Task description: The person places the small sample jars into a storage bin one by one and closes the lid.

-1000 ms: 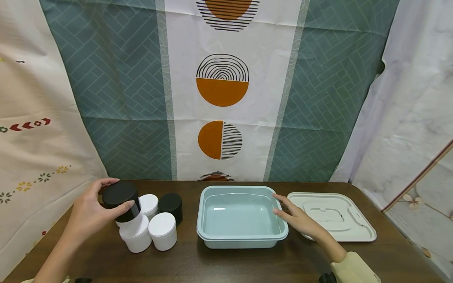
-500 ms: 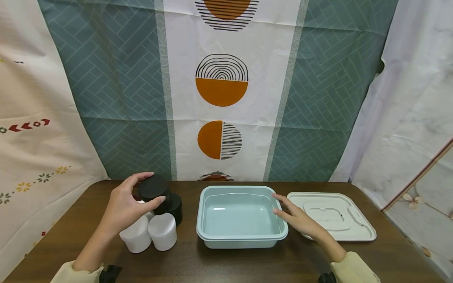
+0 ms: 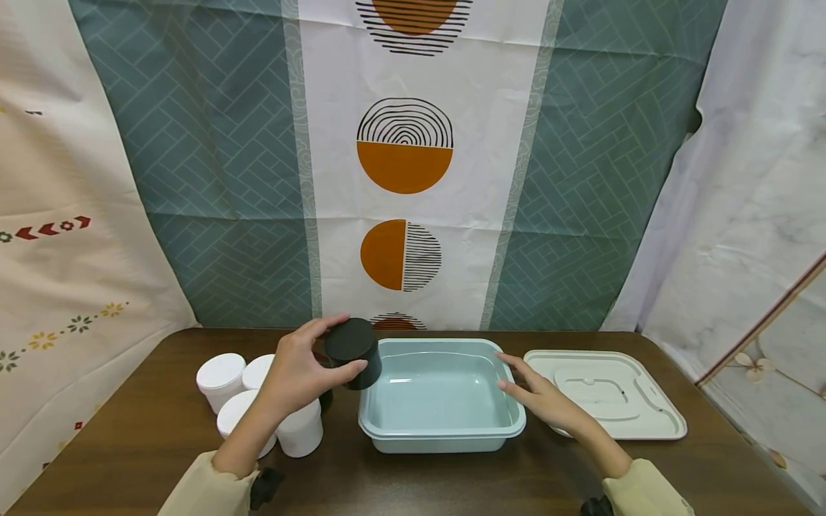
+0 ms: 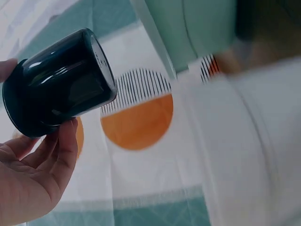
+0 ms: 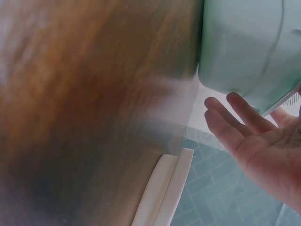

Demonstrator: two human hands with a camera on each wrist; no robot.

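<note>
One black lidded jar [image 3: 353,351] has moved most: a second ago it was at the jar group's 10 o'clock, then over its 1 o'clock side, and now it covers the 10 o'clock corner of the pale blue basin [image 3: 442,433]. The left hand [image 3: 302,367] grips it between thumb and fingers, and the left wrist view shows its base uncovered, held off the bench [image 3: 361,491]. Whether the jar touches the rim, I cannot tell.

That shift bares the white jars [image 3: 300,432], four of them, at the basin's 9 to 8 o'clock, partly behind the left forearm; another black jar [image 3: 326,401] is almost hidden by the hand. As I judge it, the carry is well along: the held jar has cleared its neighbours, but it is not down inside the basin.

Unchanged is the right hand [image 3: 543,395], its fingers loosely spread and holding nothing, by the basin's 3 o'clock rim; contact there is unclear. Farther out at 3 o'clock, the off-white rectangular lid [image 3: 605,396] lies flat, also unmoved. The two hands stand apart, either side of the basin.
</note>
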